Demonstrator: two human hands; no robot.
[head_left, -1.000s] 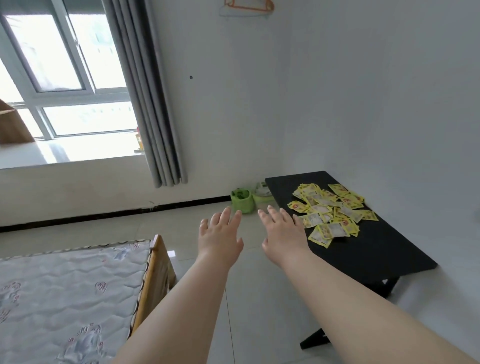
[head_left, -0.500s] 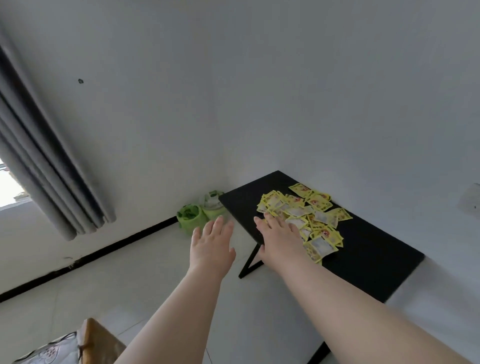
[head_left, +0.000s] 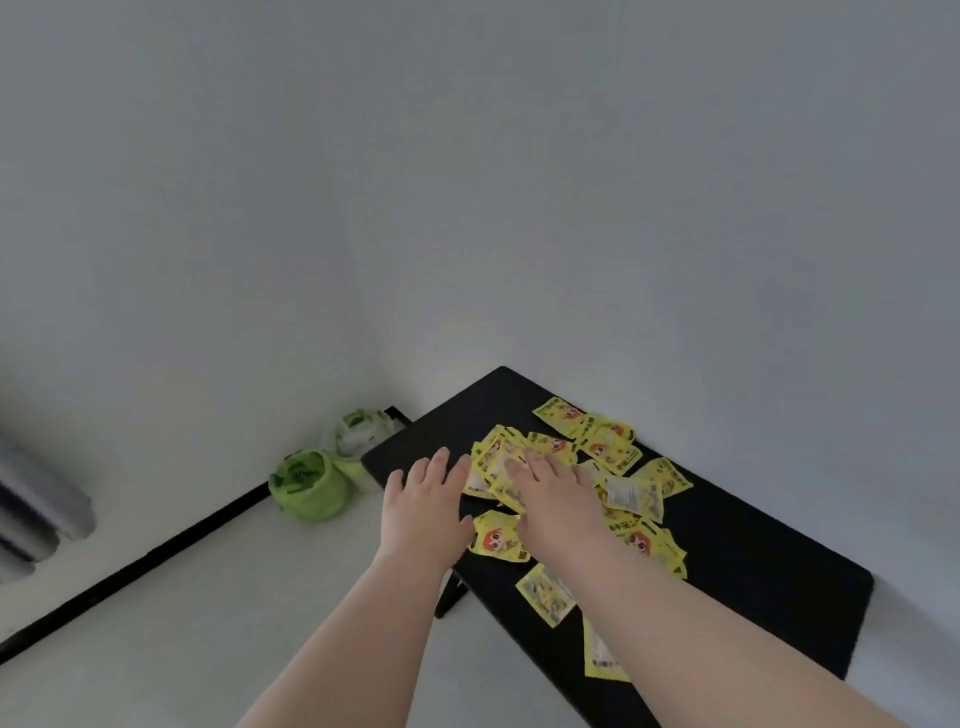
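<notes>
Bag (head_left: 311, 486): on the floor, beside the worktop's (head_left: 753, 561) far-left corner. Left hand (head_left: 423, 512): fingers straight, released, over the left edge. Right hand (head_left: 558, 499): fingers straight, released, above the pile; contact cannot be told. Packets (head_left: 610, 452): scattered lengthwise along the worktop, long axes mixed.

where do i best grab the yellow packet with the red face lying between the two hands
Probably its left edge, pinched from the table's open side. The packet lies flat on the black table, its left edge bare beside the left hand, while the right hand overlaps its right side.
</notes>
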